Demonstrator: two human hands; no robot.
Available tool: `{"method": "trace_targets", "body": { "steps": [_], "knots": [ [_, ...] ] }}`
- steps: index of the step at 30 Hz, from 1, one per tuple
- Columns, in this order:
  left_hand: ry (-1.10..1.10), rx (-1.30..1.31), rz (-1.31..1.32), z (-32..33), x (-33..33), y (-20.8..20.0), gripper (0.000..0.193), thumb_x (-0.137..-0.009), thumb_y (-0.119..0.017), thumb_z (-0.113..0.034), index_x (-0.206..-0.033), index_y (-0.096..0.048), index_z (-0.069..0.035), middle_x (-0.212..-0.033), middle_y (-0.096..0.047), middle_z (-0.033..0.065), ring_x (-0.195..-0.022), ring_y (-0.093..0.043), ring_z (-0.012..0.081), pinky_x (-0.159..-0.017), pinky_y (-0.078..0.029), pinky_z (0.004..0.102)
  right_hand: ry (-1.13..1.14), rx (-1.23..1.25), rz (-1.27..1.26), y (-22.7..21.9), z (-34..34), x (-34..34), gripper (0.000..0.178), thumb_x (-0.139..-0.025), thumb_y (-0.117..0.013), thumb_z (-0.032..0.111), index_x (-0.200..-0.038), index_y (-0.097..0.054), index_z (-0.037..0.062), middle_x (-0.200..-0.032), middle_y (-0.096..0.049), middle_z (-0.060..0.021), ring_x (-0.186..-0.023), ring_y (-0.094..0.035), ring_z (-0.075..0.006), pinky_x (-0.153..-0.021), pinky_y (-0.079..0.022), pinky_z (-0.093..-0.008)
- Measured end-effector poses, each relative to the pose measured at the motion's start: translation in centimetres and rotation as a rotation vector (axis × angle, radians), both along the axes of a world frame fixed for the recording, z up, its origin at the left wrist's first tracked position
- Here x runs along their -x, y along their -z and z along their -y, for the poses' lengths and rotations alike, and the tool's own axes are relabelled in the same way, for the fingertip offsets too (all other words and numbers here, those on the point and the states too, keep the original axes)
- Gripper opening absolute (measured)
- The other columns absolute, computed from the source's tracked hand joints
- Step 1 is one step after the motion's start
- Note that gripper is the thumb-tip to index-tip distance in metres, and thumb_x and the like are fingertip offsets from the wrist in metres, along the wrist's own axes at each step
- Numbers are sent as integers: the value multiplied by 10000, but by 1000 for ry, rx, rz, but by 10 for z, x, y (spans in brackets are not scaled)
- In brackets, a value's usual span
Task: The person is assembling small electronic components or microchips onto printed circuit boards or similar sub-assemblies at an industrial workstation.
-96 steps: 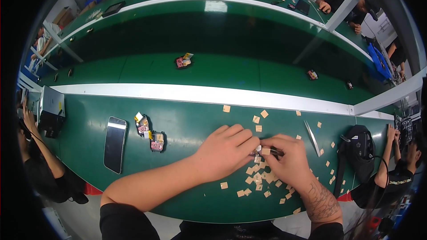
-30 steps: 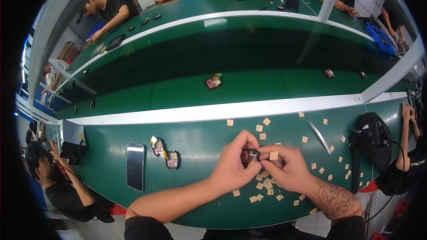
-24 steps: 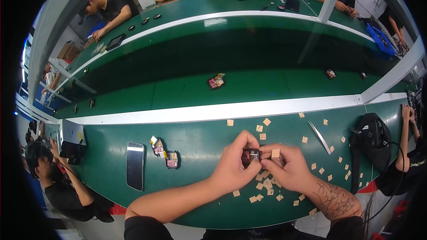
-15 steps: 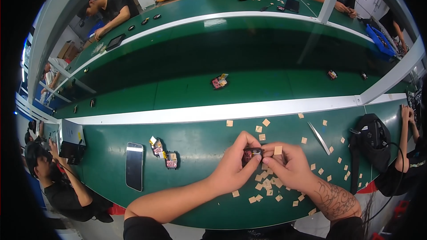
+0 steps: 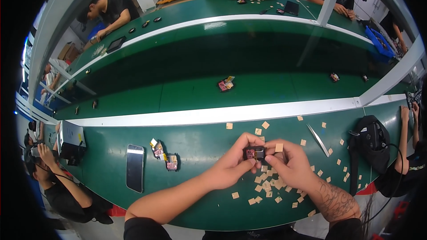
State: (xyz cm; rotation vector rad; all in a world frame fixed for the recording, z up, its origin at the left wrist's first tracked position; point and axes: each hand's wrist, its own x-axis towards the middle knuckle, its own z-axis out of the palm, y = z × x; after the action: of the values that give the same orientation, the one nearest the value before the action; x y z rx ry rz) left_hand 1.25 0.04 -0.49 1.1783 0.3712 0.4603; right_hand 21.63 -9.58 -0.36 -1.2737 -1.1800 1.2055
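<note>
Both hands pinch one small dark component [image 5: 255, 153] above the green tabletop [image 5: 200, 142]: left hand [image 5: 233, 164] grips its left end, right hand [image 5: 289, 166] its right, over scattered tan squares [image 5: 267, 186].

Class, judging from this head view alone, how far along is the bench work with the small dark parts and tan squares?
Done, it seems: two small assembled pieces lie beside the phone. In hand: the left hand and right hand together pinch one small dark part, with a tan square at the right fingertips. Left: many loose tan squares lie scattered under and around the hands, so much probably remains.
</note>
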Motion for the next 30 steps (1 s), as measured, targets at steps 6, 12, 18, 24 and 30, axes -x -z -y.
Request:
{"method": "trace_targets", "body": {
  "steps": [6,12,18,24,30],
  "knots": [
    [56,54,-16,-5,6,5,383,-1129,-433,18,-1509,-420,-29,-1343,-618,158,-1143,-697,213,-962,-604,359,0,51,-143,-1,-1,-5,251,-1036,-663,-40,-1286,-667,-18,-936,-663,26,-692,-451,16,-604,-364,-199],
    [-52,50,-149,-3,2,-2,312,-1138,-471,-9,-1447,-517,10,-1320,-667,168,-1136,-736,251,-979,-640,366,-56,21,4,-1,-2,-4,235,-1015,-672,-48,-1249,-662,-25,-922,-668,9,-691,-470,16,-588,-374,-205],
    [-129,40,-291,-27,1,-12,342,-1129,-494,-3,-1469,-527,7,-1311,-699,183,-1080,-787,289,-946,-652,341,23,-26,51,-9,-8,-8,168,-1012,-688,-24,-1175,-649,-21,-882,-654,12,-648,-452,-2,-566,-365,-224],
    [-440,-244,-489,-108,6,-12,365,-1114,-471,18,-1472,-534,54,-1267,-644,215,-1019,-805,300,-849,-685,318,112,-75,83,-1,-10,-12,118,-1087,-611,87,-1070,-595,-29,-893,-648,-42,-685,-514,-73,-627,-440,-285],
    [-493,-465,-713,-181,-9,-13,328,-1085,-537,21,-1398,-625,65,-1099,-676,166,-778,-810,259,-668,-680,297,191,-287,126,-3,-7,-14,132,-1110,-529,76,-1070,-598,-29,-858,-636,-91,-730,-573,-185,-693,-486,-366]
  ]
}}
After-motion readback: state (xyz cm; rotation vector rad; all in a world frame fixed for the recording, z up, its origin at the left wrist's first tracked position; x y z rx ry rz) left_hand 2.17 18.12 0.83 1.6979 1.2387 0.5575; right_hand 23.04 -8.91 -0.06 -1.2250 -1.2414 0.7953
